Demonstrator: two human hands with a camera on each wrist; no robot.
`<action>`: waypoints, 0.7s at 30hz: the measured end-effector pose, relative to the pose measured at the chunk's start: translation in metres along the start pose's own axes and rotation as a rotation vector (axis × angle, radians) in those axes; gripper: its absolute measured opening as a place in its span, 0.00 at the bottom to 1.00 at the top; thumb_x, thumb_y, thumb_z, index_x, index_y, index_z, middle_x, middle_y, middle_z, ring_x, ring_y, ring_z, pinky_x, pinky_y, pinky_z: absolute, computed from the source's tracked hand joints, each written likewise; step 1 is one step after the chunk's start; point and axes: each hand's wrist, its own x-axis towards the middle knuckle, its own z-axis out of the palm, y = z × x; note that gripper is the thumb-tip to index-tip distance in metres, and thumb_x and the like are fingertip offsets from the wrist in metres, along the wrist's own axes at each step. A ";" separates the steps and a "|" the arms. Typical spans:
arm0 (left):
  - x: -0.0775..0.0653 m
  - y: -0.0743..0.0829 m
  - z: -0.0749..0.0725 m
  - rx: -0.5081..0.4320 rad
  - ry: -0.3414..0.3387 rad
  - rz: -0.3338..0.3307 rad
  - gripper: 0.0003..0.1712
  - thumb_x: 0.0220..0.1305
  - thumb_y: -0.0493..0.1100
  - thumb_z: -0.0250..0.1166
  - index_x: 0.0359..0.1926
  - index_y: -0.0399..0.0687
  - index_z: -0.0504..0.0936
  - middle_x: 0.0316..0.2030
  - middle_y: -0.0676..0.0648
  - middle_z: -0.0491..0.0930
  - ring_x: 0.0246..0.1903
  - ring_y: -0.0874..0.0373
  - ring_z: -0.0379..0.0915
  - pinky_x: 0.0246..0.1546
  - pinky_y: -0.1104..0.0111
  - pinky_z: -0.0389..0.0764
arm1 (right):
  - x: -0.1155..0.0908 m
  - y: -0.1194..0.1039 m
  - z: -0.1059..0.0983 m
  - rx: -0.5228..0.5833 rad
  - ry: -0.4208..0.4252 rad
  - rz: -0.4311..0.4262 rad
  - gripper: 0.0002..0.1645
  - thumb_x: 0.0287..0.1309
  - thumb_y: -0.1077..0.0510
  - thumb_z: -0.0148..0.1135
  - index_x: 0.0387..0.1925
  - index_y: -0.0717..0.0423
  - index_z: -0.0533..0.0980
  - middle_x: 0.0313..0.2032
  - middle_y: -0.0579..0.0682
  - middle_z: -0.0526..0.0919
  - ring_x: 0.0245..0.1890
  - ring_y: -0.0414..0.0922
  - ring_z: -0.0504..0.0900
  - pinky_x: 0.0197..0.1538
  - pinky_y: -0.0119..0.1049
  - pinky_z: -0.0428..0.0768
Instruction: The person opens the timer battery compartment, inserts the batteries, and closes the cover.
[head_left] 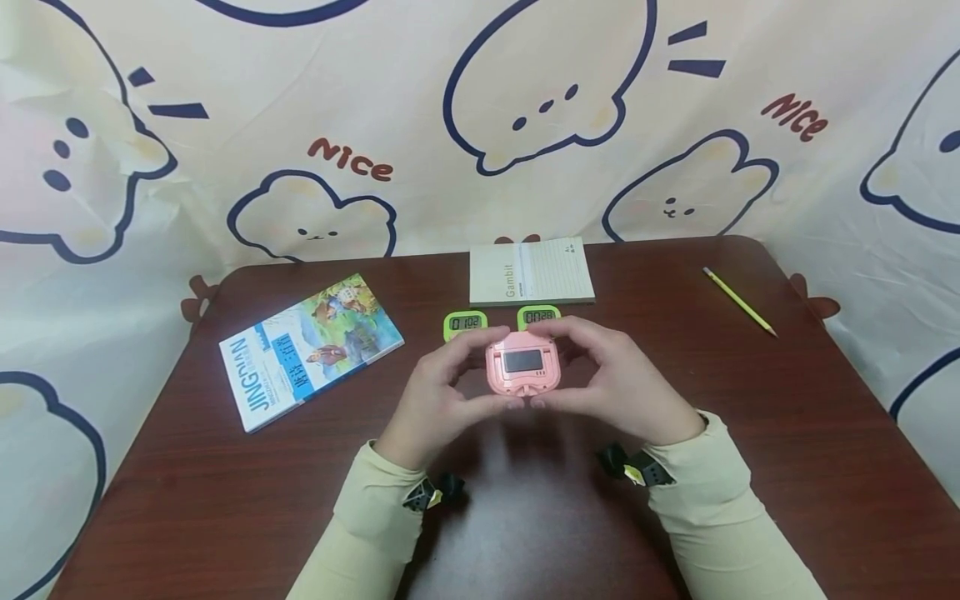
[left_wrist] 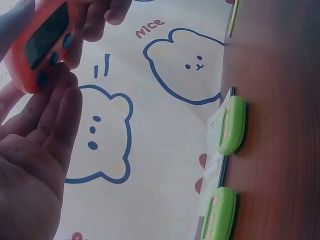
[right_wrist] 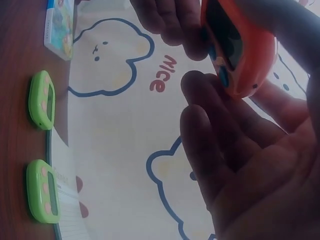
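Note:
A small pink timer (head_left: 523, 379) is held up between both hands over the table. My left hand (head_left: 438, 400) grips its left side, with fingers along the top edge and the thumb at the bottom edge. Mirroring this, my right hand (head_left: 630, 387) pinches the right side. A grey rectangle shows on the side facing the head camera. In the left wrist view the timer (left_wrist: 22, 60) looks orange-red, with a dark screen and three blue buttons on the opposite face. Fingers partly cover it in the right wrist view. Just behind the hands stand two green timers (head_left: 465, 316) with lit digits.
At the back of the brown table (head_left: 225, 517) lies a notepad (head_left: 555, 271). A blue-and-white book (head_left: 311, 350) lies to the left, and a yellow-green pencil (head_left: 738, 301) to the right. A white printed cloth (head_left: 420, 92) hangs behind and along the sides.

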 end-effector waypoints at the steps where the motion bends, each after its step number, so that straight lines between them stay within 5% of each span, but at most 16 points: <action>1: 0.000 0.000 0.000 0.001 -0.004 -0.001 0.40 0.51 0.42 0.81 0.66 0.57 0.76 0.57 0.58 0.79 0.54 0.61 0.76 0.56 0.59 0.80 | 0.000 0.000 0.000 -0.005 0.001 0.001 0.43 0.42 0.54 0.84 0.62 0.45 0.76 0.49 0.37 0.82 0.43 0.38 0.80 0.47 0.38 0.82; 11: 0.002 -0.003 0.002 0.033 -0.036 -0.010 0.41 0.52 0.43 0.80 0.67 0.54 0.74 0.57 0.56 0.79 0.52 0.60 0.77 0.55 0.60 0.81 | 0.000 0.003 -0.001 0.001 -0.028 0.044 0.43 0.41 0.53 0.85 0.62 0.46 0.75 0.49 0.39 0.81 0.44 0.40 0.80 0.47 0.38 0.82; 21: 0.004 -0.012 0.007 0.109 -0.131 -0.114 0.40 0.51 0.49 0.81 0.64 0.58 0.74 0.54 0.60 0.79 0.48 0.64 0.78 0.51 0.64 0.82 | 0.000 0.015 -0.003 0.031 -0.142 0.174 0.43 0.41 0.52 0.85 0.60 0.45 0.73 0.47 0.42 0.81 0.43 0.45 0.79 0.46 0.47 0.84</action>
